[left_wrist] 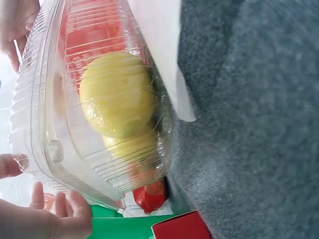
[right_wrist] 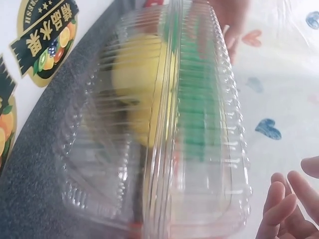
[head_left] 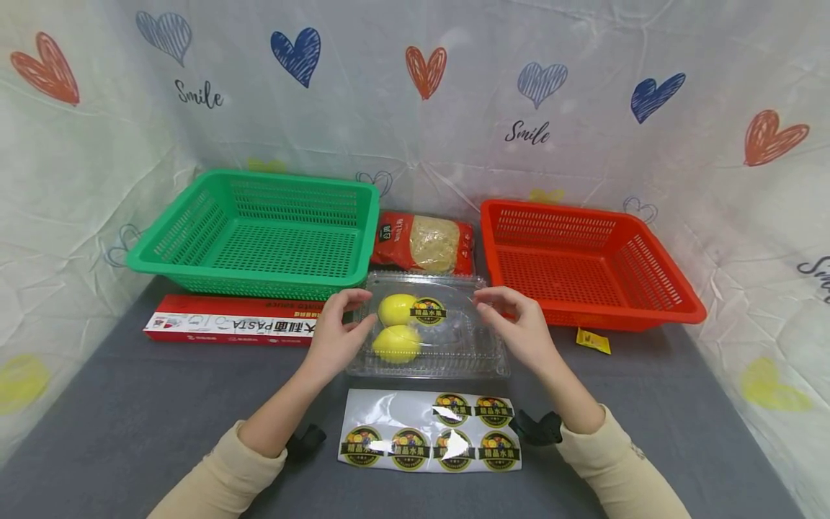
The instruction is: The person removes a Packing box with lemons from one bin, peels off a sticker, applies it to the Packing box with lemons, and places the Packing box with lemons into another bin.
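A clear plastic clamshell box [head_left: 463,353] lies closed with two yellow lemons [head_left: 397,344] inside, toward its left side. On its lid is a round black-and-gold fruit sticker [head_left: 428,311]. My left hand [head_left: 338,331] is at the box's left edge, fingers loosely bent, fingertips right by the rim. At the opposite side hovers my right hand [head_left: 524,333], its fingers loosely bent, apart from the box in the right wrist view. Another such sticker [head_left: 533,311] shows partly at the right hand's knuckles. The sticker sheet [head_left: 389,407] lies in front of the box, bearing several stickers.
A green basket [head_left: 259,282] stands at the back left, a red basket [head_left: 603,315] at the back right. Between them lies a red food packet [head_left: 395,241]. The pasta box [head_left: 227,328] sits before the green basket, and a small yellow packet [head_left: 593,341] before the red one.
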Action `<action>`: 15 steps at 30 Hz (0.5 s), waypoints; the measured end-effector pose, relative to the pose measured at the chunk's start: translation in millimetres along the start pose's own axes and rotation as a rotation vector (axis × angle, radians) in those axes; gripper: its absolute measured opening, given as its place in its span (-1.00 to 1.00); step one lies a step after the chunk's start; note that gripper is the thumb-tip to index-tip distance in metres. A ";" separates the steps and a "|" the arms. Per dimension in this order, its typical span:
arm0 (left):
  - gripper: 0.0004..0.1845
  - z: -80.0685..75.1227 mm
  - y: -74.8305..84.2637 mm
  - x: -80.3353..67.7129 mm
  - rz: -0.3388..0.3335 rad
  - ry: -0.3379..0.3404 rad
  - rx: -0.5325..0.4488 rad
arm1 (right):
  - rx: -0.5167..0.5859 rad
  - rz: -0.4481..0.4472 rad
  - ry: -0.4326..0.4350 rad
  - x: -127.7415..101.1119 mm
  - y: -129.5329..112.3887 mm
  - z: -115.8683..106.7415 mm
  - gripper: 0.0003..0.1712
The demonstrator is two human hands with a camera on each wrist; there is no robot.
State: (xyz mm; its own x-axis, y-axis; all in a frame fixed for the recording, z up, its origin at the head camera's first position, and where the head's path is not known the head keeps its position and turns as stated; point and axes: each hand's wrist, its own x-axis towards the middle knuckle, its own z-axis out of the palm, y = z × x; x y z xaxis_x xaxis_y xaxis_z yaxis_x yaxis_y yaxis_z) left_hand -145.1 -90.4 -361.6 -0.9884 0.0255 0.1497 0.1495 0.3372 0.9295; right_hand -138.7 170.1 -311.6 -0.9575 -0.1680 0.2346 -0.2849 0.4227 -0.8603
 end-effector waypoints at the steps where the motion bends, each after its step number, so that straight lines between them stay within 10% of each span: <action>1: -0.61 0.5 -0.3 -0.3 -0.006 -0.008 0.010 | -0.002 -0.001 0.006 -0.7 1.5 -1.2 -0.75; 15: -0.30 3.9 -12.1 -2.7 -0.057 -0.109 0.046 | -0.020 0.024 0.095 -5.8 44.5 -24.5 -0.71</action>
State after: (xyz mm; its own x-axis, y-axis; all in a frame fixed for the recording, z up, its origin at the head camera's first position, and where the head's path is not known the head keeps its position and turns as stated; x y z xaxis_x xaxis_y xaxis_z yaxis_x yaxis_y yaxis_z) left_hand -144.3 -90.8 -374.6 -0.9926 0.1068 0.0574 0.0944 0.3838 0.9186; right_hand -147.0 211.6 -340.2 -0.9639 -0.0726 0.2564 -0.2614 0.4432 -0.8575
